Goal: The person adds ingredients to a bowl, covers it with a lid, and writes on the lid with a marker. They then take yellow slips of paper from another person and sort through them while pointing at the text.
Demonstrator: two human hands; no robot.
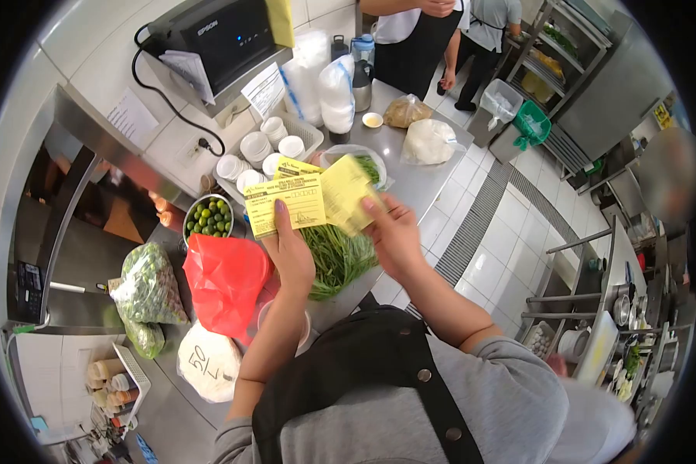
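Observation:
Several yellow printed cards point(286, 207) are pinched in my left hand point(291, 259), its thumb lying over the front one. To the right, my right hand point(395, 238) grips another yellow card point(343, 189), slightly blurred, whose left edge overlaps the others. Below both hands lies a pile of long green vegetables point(336, 259), partly covered by my forearms and the cards. A red plastic bag point(223, 286) sits left of my left wrist, close to a bowl of small green citrus fruit point(209, 218).
White lidded tubs point(257, 147) fill a basket at the back, near stacked plastic cups point(337, 97) and an Epson printer point(213, 50). Bagged vegetables point(148, 286) and a white bag marked 50 point(209, 362) lie left. Two people stand beyond the counter; another is at right.

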